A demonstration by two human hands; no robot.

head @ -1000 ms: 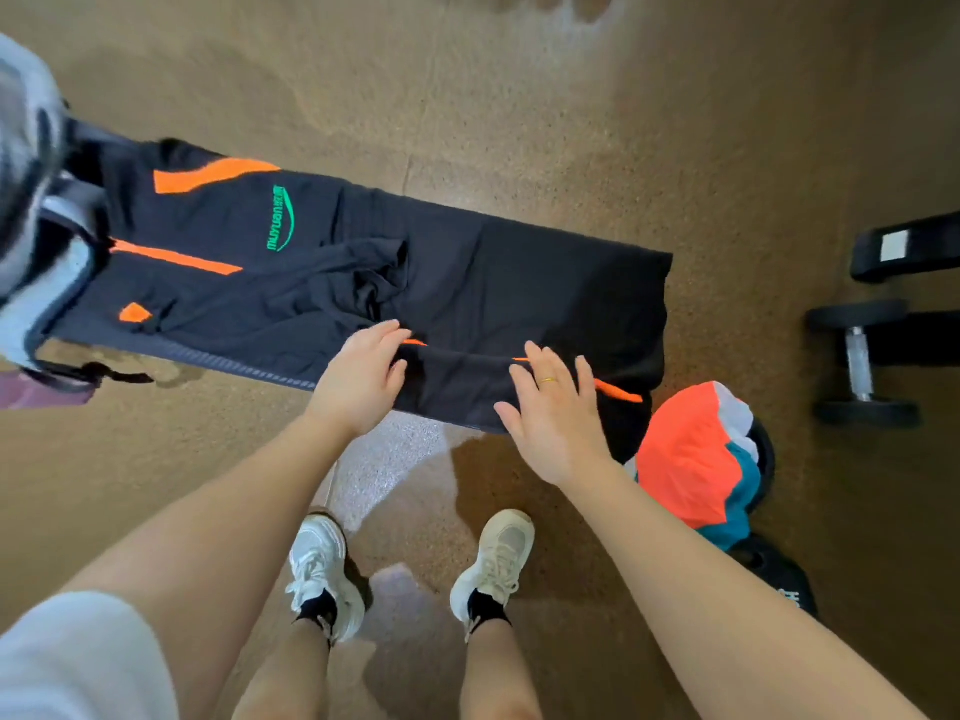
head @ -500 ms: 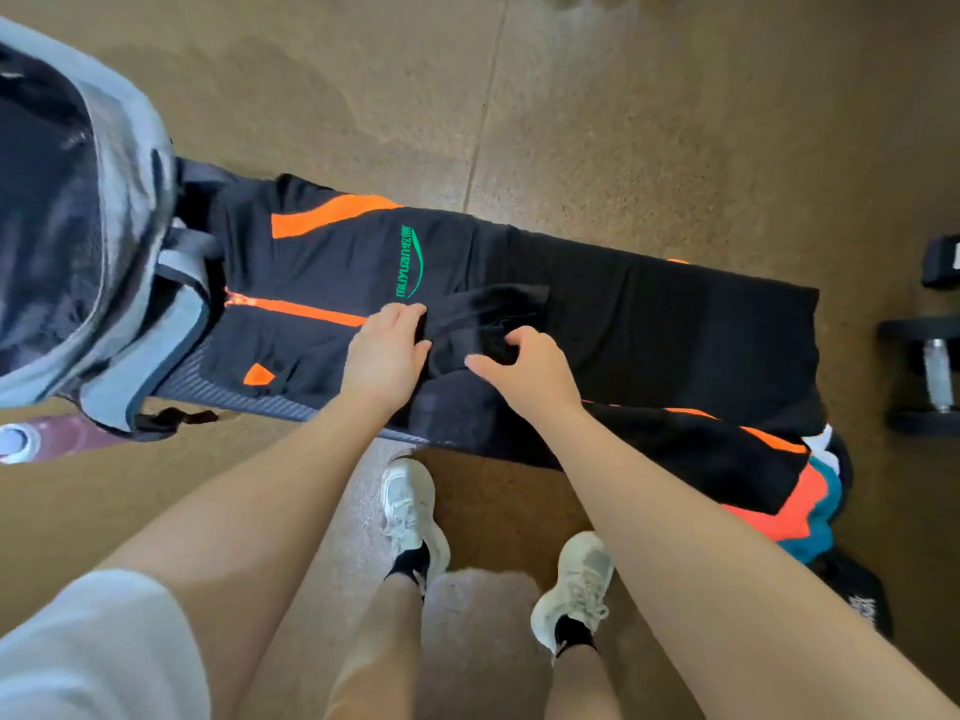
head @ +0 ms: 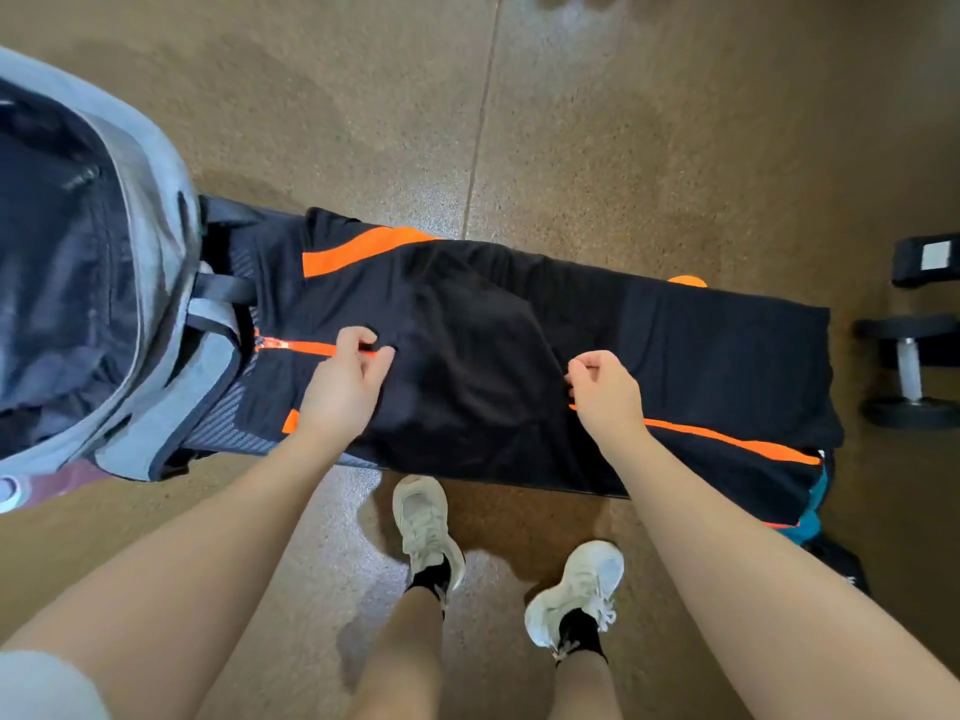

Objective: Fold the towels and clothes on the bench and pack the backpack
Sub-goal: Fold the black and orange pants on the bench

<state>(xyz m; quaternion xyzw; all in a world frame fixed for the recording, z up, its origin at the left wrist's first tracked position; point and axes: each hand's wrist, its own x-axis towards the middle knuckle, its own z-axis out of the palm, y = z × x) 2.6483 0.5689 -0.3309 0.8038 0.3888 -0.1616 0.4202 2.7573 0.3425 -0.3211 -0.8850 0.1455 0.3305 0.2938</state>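
A black jacket (head: pixel 675 345) with orange stripes and an orange zipper lies spread along the bench, covering it. My left hand (head: pixel 345 379) pinches the fabric near the zipper at the jacket's middle left. My right hand (head: pixel 605 389) pinches a fold of the black fabric further right, near an orange stripe. A grey backpack (head: pixel 104 262) stands open at the left end of the bench, its dark inside showing. An orange and teal garment (head: pixel 810 522) peeks out below the jacket's right end.
A dumbbell (head: pixel 909 371) lies on the brown floor at the right, with a black object (head: pixel 927 257) behind it. A pink bottle (head: pixel 31 485) lies under the backpack at the left. My two white shoes (head: pixel 426 522) stand close to the bench.
A black flap has been drawn across the jacket's front, hiding the green logo. My hands moved apart and now pinch the fabric. The view shifted left.
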